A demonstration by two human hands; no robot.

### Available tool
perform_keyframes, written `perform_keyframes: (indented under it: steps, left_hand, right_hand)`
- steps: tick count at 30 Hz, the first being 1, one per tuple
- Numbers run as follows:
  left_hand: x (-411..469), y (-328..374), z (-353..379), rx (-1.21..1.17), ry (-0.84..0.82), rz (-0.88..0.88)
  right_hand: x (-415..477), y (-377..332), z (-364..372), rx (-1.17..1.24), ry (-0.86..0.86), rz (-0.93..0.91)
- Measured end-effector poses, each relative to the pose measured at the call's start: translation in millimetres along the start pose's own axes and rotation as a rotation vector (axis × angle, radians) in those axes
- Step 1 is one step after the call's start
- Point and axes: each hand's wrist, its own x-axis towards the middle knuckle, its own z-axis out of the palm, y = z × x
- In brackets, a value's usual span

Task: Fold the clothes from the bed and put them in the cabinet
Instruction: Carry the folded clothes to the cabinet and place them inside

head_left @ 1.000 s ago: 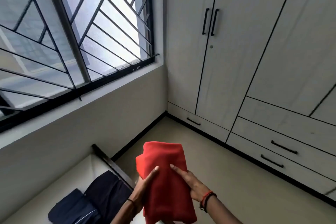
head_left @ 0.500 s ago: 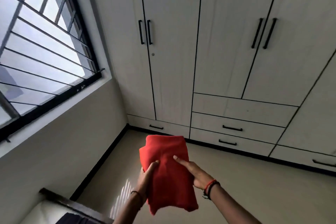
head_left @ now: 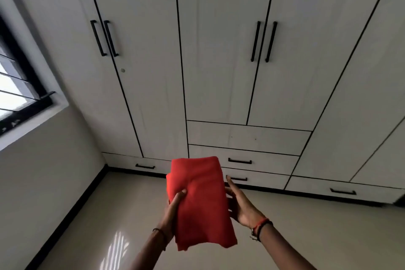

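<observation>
Left hand grips 1 folded red garment at its left edge, thumb curled over the top face and the other fingers hidden under the cloth. Right hand is open, fingers straight and pointing away from the person, palm laid against the garment's right edge. Between the 2 hands the garment is held in the air above the floor, in front of the cabinet and apart from it. Its near end droops a little beside the left wrist. White with thin black seams, the cabinet fills the far wall, and every door and drawer in view is closed. It carries 4 long upright door handles set in 2 pairs, 1 pair to the left and 1 pair to the right, with 1 small round lock below the left pair. Lower down are 4 short horizontal drawer handles; 1 of them sits partly behind the right fingertips. At the left edge is 1 window with a dark frame and horizontal bars. On the left wrist is 1 thin dark band; on the right wrist are 2 bands, 1 red and 1 dark, side by side. Near the bottom edge the pale, glossy floor shows 1 patch of striped light.
</observation>
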Motion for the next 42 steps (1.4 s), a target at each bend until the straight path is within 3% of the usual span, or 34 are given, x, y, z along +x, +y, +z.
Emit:
perform_keyframes:
  steps: [8,24,33,40,42]
  left_hand:
    - [70.3,7.2,78.0,0.030,-0.075,-0.069]
    - [219.5,20.5,123.0,0.122,-0.095,-0.021]
    - [346.4,13.8,122.3,0.232,-0.157,-0.144]
    - [421.2,-24.9,125.1,0.231,-0.082,-0.218]
    - [442.5,-39.9,123.2,0.228,-0.049,-0.220]
  right_hand:
    - [35.6,-42.5,-77.1,0.076,0.169,-0.004]
    - [165.6,-86.1,-136.5,0.028,0.512,0.080]
    - [292.0,-109.2,-189.3,-0.087,0.598,0.079]
    - [382.5,-80.3,-253.6,-0.247,0.684,0.152]
    - [409.5,-70.4,-268.5,-0.397,0.671,0.178]
